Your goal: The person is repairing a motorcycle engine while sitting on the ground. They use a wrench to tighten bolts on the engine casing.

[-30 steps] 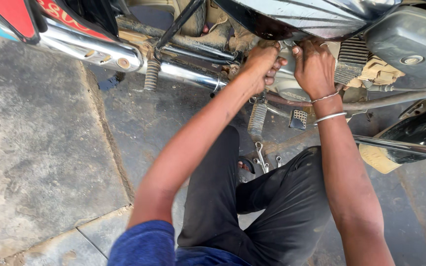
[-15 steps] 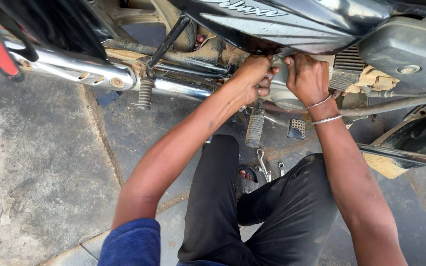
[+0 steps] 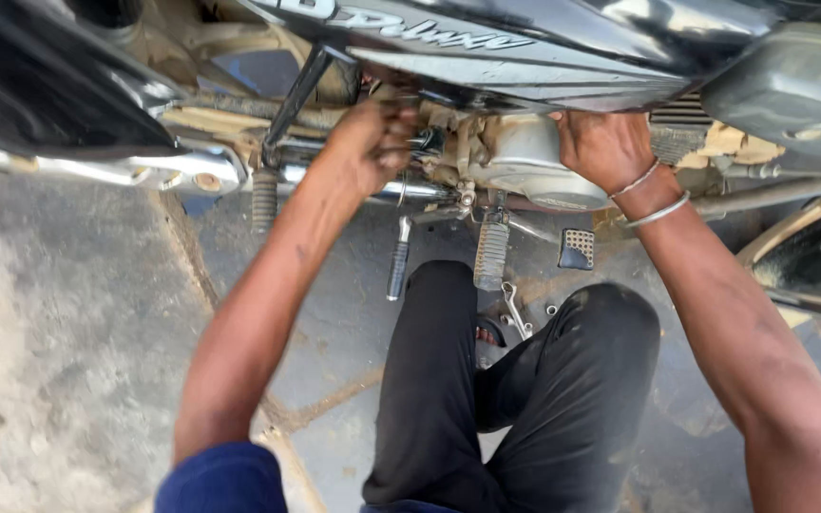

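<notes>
Hands work at the underside of a motorcycle's engine (image 3: 525,166), reached from a crouch on the floor. The left hand (image 3: 368,142) is curled up against the grimy metal parts just left of the rounded engine cover, its fingers (image 3: 399,122) bent inward toward a small dark fitting; whether they pinch anything cannot be told, since the fingertips are hidden against the parts. The right hand (image 3: 605,147) lies against the right edge of the same pale cover, fingers folded around its rim, with two thin metal bangles (image 3: 653,195) on the wrist. Between the two hands the cover sits dusty and tan. Just below the left hand a black footpeg (image 3: 397,271) hangs down, and beside it, nearer the middle, a ribbed rubber footrest (image 3: 490,255). Under the right hand a small square pedal pad (image 3: 577,249) sticks out. A wrench (image 3: 515,309) lies on the concrete floor (image 3: 68,361) below both hands, just above the person's knees in black trousers (image 3: 515,408). To the left of the left hand runs a chrome exhaust pipe (image 3: 144,171), and above both hands spreads the glossy black tank (image 3: 544,47).
</notes>
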